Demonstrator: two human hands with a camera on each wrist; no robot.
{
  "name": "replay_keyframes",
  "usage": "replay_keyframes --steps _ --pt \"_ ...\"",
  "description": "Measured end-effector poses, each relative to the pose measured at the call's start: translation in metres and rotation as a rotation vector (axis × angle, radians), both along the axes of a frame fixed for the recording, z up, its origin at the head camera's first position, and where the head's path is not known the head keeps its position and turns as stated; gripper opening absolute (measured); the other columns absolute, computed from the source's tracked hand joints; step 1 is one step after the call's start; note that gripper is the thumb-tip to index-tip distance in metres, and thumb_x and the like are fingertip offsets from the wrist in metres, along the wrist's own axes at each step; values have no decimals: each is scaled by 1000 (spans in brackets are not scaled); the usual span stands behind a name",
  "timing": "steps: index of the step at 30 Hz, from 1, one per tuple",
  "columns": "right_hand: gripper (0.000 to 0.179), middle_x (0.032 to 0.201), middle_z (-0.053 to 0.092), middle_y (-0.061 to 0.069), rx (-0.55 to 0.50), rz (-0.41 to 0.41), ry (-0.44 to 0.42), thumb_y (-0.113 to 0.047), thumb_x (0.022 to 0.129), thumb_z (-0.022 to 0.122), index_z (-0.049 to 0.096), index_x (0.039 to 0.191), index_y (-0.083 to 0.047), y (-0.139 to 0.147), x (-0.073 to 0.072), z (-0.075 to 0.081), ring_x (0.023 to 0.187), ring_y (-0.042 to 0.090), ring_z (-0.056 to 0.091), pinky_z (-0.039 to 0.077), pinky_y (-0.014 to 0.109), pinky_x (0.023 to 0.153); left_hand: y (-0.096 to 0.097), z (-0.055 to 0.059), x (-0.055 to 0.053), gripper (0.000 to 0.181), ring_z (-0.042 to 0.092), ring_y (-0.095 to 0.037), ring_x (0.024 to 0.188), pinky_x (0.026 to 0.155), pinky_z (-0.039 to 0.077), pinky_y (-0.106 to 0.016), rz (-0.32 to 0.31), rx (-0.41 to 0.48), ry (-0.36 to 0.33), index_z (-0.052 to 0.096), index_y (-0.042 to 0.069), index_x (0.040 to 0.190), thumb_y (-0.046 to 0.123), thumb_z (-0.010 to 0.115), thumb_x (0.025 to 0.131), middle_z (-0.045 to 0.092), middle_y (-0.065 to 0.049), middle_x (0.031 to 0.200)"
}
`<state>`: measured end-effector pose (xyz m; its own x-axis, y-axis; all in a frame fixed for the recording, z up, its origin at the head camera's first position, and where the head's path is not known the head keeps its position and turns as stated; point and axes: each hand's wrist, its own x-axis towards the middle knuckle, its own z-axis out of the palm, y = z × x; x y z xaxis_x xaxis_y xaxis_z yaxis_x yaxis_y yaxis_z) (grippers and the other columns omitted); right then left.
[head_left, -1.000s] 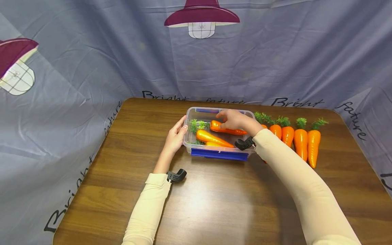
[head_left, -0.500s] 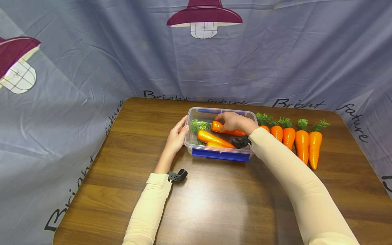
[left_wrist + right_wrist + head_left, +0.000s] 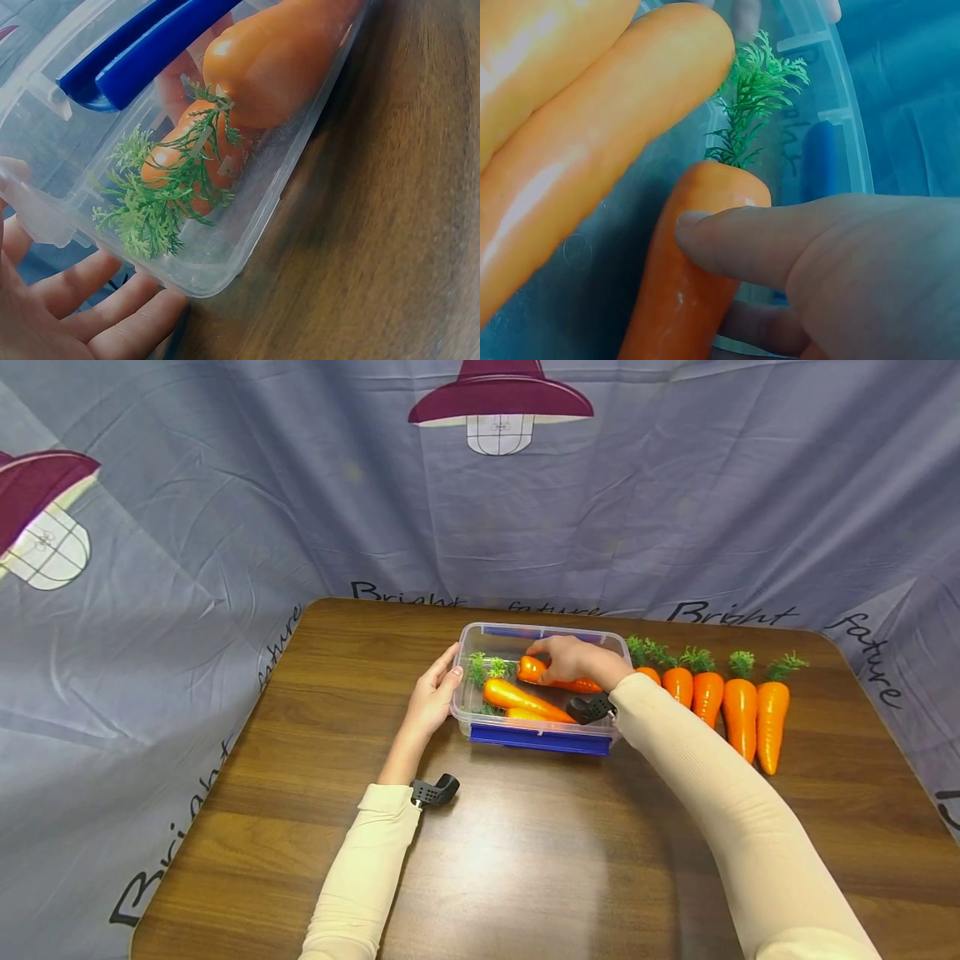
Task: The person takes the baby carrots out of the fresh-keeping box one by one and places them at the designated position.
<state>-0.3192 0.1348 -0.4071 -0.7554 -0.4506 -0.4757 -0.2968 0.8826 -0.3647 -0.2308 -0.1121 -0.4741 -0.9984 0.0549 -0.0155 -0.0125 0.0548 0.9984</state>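
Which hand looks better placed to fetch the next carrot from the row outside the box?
Probably the right hand, after releasing the carrot it pinches: it is nearer the row of carrots. The left hand touches the opposite end of the box.

We read black script on blue-grey cloth (image 3: 360, 527): "Bright fature Bright" along back, "fature" at right, "Bright fature" running up left side. Letter at far right edge cut off; we cannot read it.

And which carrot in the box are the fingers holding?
The back carrot in the box: the right hand grips it near its top. The two front carrots aren't gripped.
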Motion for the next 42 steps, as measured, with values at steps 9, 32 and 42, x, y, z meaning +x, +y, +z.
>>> replay_keyframes --steps 9,32,42 --pt "61 151 50 23 -41 13 19 -16 95 68 48 152 -9 -1 4 1 132 41 51 45 55 113 -1 1 1 51 64 -44 121 93 60 -51 0 -33 2 41 24 158 23 48 108 54 -21 150" --pt "60 125 69 22 -201 34 149 -23 98 68 46 152 -9 20 28 69 111 35 67 58 46 89 0 1 4 50 63 -47 121 95 58 -55 1 2 -5 42 22 157 21 48 108 55 -24 148" --pt "61 129 64 29 -360 -169 46 -25 104 59 34 158 -12 79 39 87 94 26 69 60 37 66 2 1 3 50 64 -44 120 94 60 -53 6 -8 -3 42 22 157 21 48 108 57 -23 146"
